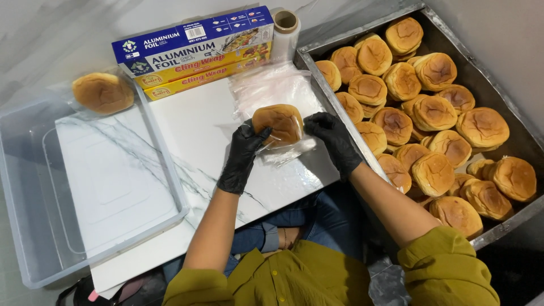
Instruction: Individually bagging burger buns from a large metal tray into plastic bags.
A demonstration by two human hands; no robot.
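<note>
The left hand (242, 156) and right hand (334, 140), both black-gloved, are closed on the sides of a bun (279, 123), held on clear film (283, 148) over the marble surface (198, 136). The film could be torn if pulled too hard. A metal tray (317, 68) of buns is crowded at right, a clear tub (34, 170) at left, wrap boxes (192, 51) behind.
</note>
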